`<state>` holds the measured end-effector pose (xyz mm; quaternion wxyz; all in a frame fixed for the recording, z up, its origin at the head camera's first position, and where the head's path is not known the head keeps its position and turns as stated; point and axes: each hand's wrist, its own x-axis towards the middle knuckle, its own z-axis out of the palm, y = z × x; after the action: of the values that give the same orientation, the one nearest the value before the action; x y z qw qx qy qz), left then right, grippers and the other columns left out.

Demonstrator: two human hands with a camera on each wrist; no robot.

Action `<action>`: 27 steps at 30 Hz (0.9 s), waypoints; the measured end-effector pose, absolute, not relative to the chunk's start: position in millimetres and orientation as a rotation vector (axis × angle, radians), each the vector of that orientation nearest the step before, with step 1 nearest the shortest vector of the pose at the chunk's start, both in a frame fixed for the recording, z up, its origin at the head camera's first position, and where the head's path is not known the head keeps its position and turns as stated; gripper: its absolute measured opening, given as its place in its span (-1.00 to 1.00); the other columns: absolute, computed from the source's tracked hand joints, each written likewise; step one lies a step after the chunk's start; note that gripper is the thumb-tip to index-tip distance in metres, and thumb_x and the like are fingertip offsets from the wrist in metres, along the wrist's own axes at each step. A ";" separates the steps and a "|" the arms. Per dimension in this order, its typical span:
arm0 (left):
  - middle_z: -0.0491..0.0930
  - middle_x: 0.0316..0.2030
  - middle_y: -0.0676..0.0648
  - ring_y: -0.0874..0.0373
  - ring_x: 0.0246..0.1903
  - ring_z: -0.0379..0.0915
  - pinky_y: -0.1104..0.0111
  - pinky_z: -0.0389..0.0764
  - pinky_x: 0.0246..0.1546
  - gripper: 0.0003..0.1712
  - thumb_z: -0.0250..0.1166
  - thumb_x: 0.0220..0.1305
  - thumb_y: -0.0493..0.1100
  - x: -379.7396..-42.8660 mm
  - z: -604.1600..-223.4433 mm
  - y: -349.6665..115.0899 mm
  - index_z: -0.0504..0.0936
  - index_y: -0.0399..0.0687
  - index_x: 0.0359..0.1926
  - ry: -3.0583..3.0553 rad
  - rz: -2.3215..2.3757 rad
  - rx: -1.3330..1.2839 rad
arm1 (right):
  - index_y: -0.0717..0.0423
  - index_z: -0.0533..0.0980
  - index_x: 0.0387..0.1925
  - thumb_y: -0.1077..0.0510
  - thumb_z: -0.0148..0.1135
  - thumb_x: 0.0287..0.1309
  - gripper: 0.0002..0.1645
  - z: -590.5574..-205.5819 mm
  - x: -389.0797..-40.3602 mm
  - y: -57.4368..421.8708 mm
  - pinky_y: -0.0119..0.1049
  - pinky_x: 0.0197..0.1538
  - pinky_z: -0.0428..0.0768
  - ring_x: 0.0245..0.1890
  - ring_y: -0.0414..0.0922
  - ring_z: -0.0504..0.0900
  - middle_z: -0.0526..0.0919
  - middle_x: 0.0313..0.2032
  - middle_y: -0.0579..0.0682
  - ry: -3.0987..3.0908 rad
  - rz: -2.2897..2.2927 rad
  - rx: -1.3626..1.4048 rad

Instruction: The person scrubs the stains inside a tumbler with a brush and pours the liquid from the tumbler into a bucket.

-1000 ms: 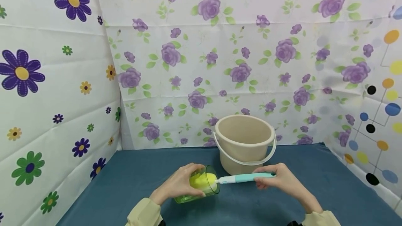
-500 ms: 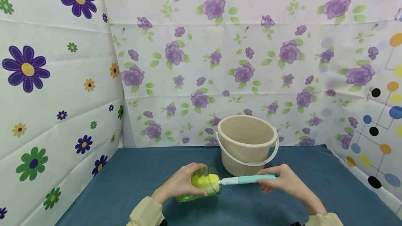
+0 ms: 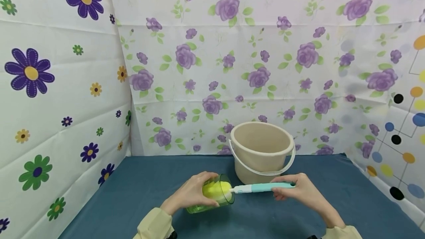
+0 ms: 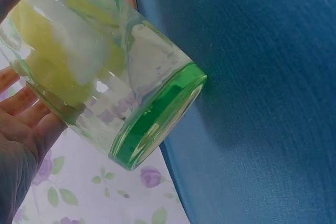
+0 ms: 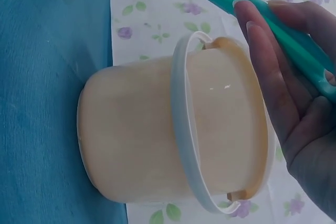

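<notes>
My left hand grips a clear green-tinted glass that lies tilted on its side, mouth toward the right. Its thick green base shows in the left wrist view. Inside the glass sits the yellow and white sponge head of a cup brush. The brush's white and turquoise handle sticks out of the mouth. Near the end of that handle, my right hand pinches it between thumb and fingers; the right wrist view shows the turquoise grip held the same way.
A beige bucket with a white handle stands on the blue tablecloth, just behind the brush and right hand. Flower-printed cloth hangs behind and at both sides of the table.
The whole head view has shifted slightly, so everything appears a little further right. Both hands keep their hold, and the sponge head stays inside the glass.
</notes>
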<state>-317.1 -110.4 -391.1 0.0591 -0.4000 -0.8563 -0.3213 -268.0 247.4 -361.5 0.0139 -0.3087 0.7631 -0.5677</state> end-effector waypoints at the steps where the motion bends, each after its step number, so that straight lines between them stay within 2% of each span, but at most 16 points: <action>1: 0.41 -0.06 0.11 0.23 -0.13 0.36 0.29 0.44 -0.18 -0.12 0.34 -0.16 0.34 -316.8 -391.1 -110.4 0.37 0.06 0.18 -2.598 -0.975 -1.211 | 0.53 0.46 -0.10 0.35 0.15 0.13 -0.68 -361.1 -267.5 247.2 0.00 -0.44 0.54 -0.49 0.19 0.60 0.62 -0.44 0.24 2.378 -1.766 -0.960; 7: 0.41 -0.05 0.11 0.22 -0.11 0.36 0.27 0.44 -0.17 -0.13 0.34 -0.15 0.33 -316.3 -391.8 -110.6 0.37 0.06 0.18 -2.608 -0.968 -1.207 | 0.57 0.46 -0.14 0.35 0.15 0.12 -0.69 -348.7 -257.6 242.6 -0.03 -0.44 0.55 -0.50 0.15 0.61 0.61 -0.45 0.28 2.400 -1.720 -0.967; 12: 0.41 -0.06 0.12 0.23 -0.11 0.36 0.27 0.44 -0.17 -0.13 0.35 -0.16 0.32 -316.2 -391.5 -110.2 0.37 0.07 0.18 -2.614 -0.968 -1.200 | 0.51 0.51 -0.18 0.33 0.16 0.13 -0.73 -343.5 -253.8 241.5 -0.07 -0.50 0.55 -0.55 0.13 0.60 0.62 -0.49 0.20 2.457 -1.651 -0.995; 23: 0.41 -0.06 0.12 0.22 -0.10 0.36 0.26 0.44 -0.16 -0.13 0.35 -0.15 0.32 -317.5 -390.6 -107.3 0.37 0.08 0.18 -2.603 -0.966 -1.222 | 0.39 0.55 -0.17 0.33 0.13 0.16 -0.77 -358.0 -267.4 254.4 -0.03 -0.53 0.54 -0.56 0.17 0.59 0.63 -0.51 0.14 2.406 -1.677 -1.012; 27: 0.41 -0.06 0.11 0.21 -0.10 0.36 0.26 0.45 -0.17 -0.13 0.35 -0.15 0.32 -317.3 -390.0 -106.4 0.37 0.07 0.19 -2.604 -0.968 -1.225 | 0.38 0.55 -0.16 0.33 0.13 0.16 -0.77 -359.4 -268.5 256.0 -0.03 -0.52 0.54 -0.54 0.15 0.60 0.63 -0.48 0.17 2.393 -1.704 -1.021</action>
<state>-317.3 -106.4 -390.0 0.0525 -0.4030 -0.8565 -0.3183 -268.5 256.0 -359.4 0.0159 -0.3282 0.7693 -0.5479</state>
